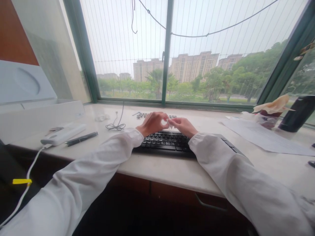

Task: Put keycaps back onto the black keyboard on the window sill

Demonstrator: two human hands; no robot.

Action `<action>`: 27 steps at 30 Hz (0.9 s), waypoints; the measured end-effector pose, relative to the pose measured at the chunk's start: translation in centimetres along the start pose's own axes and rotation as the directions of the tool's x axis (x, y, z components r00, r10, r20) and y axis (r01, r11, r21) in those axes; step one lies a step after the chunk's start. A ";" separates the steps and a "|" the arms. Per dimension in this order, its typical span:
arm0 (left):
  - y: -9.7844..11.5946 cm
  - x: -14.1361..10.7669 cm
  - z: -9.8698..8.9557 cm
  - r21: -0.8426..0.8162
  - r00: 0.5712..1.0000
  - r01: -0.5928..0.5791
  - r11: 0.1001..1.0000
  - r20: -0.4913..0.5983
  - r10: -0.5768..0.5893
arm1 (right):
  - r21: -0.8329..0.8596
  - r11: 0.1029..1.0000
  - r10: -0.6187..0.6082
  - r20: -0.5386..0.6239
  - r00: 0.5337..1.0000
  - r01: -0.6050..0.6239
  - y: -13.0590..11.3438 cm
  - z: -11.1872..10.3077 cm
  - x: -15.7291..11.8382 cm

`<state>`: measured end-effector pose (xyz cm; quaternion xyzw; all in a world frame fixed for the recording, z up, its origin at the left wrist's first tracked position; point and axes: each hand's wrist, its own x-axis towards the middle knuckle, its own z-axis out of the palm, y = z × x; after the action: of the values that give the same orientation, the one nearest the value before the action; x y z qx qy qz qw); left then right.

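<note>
Both my arms in white sleeves reach over a black keyboard (pixel 165 141) on a pale stone window counter (pixel 157 167). My left hand (pixel 152 123) and my right hand (pixel 184 126) meet above the keyboard's far edge. Their fingertips pinch a small white object (pixel 169 122) between them; it is too small to identify. Loose black keycaps (pixel 142 115) lie just beyond the hands.
A black pen (pixel 81 138) and a white power bank (pixel 62 134) with a white cable lie at left, beside a white box (pixel 36 118). A coiled earphone wire (pixel 115 126) sits behind. Papers (pixel 263 136), a bowl (pixel 269 114) and a dark bottle (pixel 297 113) stand right.
</note>
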<state>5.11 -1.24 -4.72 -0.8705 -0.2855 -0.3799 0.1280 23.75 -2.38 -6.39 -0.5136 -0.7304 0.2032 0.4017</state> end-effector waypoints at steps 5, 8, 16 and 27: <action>0.2 -0.2 0.1 0.013 1.000 -0.002 1.000 0.008 0.002 | -0.101 0.994 -0.043 0.004 0.999 0.043 -0.4 -0.4 -0.4; 0.2 -0.3 0.4 0.004 1.000 0.003 1.000 0.020 -0.003 | -0.225 0.968 -0.120 -0.013 0.993 0.114 -0.6 -0.4 -0.5; -0.2 -0.2 0.5 -0.070 0.997 0.015 0.997 -0.075 -0.020 | 0.024 0.999 -0.039 -0.040 0.998 0.040 -0.1 -0.2 -0.2; -0.2 -0.2 0.4 -0.144 0.977 -0.019 0.989 -0.215 -0.013 | 0.462 0.876 0.072 0.156 0.985 -0.137 -1.1 -0.6 -0.8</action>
<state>5.07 -0.99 -5.15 -0.8317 -0.2401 -0.4916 0.0949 23.73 -3.56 -5.53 -0.4247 -0.6556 0.4300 0.4528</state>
